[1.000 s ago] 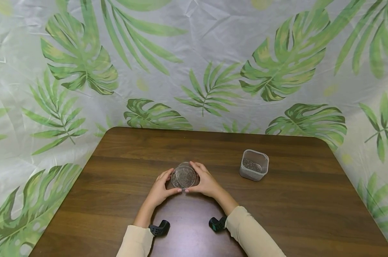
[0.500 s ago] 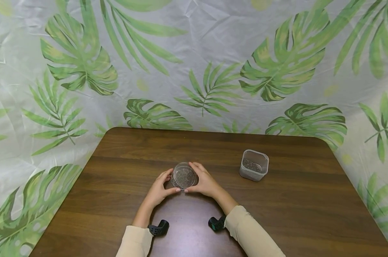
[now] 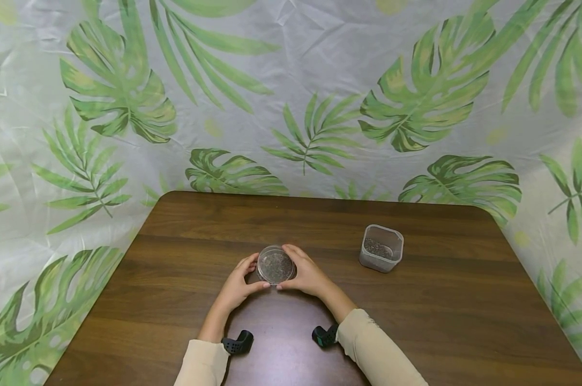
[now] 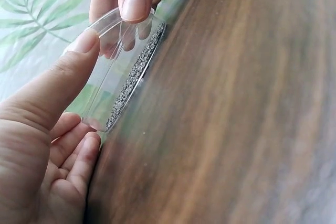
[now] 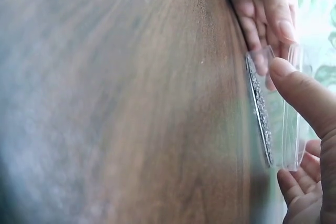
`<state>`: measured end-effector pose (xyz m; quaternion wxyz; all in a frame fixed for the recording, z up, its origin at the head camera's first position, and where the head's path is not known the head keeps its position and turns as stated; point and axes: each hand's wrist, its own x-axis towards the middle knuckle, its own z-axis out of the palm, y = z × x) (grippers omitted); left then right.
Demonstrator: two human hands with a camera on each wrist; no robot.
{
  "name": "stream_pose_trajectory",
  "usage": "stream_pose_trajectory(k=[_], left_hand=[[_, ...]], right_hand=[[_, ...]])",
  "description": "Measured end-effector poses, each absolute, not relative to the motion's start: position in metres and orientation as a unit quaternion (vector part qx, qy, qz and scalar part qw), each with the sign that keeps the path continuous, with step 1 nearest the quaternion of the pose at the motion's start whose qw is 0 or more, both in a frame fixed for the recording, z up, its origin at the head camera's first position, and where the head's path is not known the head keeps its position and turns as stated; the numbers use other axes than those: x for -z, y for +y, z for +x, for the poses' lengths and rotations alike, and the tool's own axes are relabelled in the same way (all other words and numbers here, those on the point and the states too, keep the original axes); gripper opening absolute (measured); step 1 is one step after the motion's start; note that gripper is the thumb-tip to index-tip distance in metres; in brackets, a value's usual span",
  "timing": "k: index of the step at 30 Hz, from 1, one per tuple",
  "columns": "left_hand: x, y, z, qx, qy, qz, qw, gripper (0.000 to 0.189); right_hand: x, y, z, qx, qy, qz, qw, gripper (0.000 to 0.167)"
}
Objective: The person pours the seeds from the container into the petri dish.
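A clear round petri dish (image 4: 128, 80) with a layer of dark grey grains stands on the wooden table, near its middle. Over it lies a clear petri dish lid (image 3: 275, 264), nearly in line with the dish in the head view. My left hand (image 3: 237, 283) holds the lid's left side, thumb at the near edge and fingers round the far side. From the right, my right hand (image 3: 309, 273) grips the lid the same way, its thumb close to the left one. Both wrist views show the grains lying low in the dish, below the lid's rim.
A translucent square plastic tub (image 3: 381, 249) with more dark grains and a clear curved piece inside stands to the right on the brown table (image 3: 440, 300). Behind the table hangs a leaf-patterned cloth (image 3: 320, 64).
The lid has shifted from an offset position over the dish to nearly in line with it. Both hands have kept their hold and moved only slightly.
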<state>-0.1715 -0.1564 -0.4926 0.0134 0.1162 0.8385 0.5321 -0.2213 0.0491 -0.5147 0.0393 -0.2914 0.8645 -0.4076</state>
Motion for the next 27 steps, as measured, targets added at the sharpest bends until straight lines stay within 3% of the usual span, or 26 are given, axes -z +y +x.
stream_pose_trajectory(k=[10, 17, 27], left_hand=[[0.494, -0.156, -0.171, -0.539, 0.835, 0.114, 0.013, 0.073], [0.525, -0.162, -0.184, -0.530, 0.842, 0.105, 0.003, 0.076], [0.528, -0.164, -0.187, -0.509, 0.854, 0.111, 0.006, 0.078]], right_hand=[[0.514, 0.048, -0.219, 0.408, 0.863, -0.295, 0.039, 0.093], [0.518, 0.048, -0.220, 0.411, 0.861, -0.296, 0.043, 0.094], [0.519, 0.046, -0.220, 0.409, 0.864, -0.291, 0.043, 0.095]])
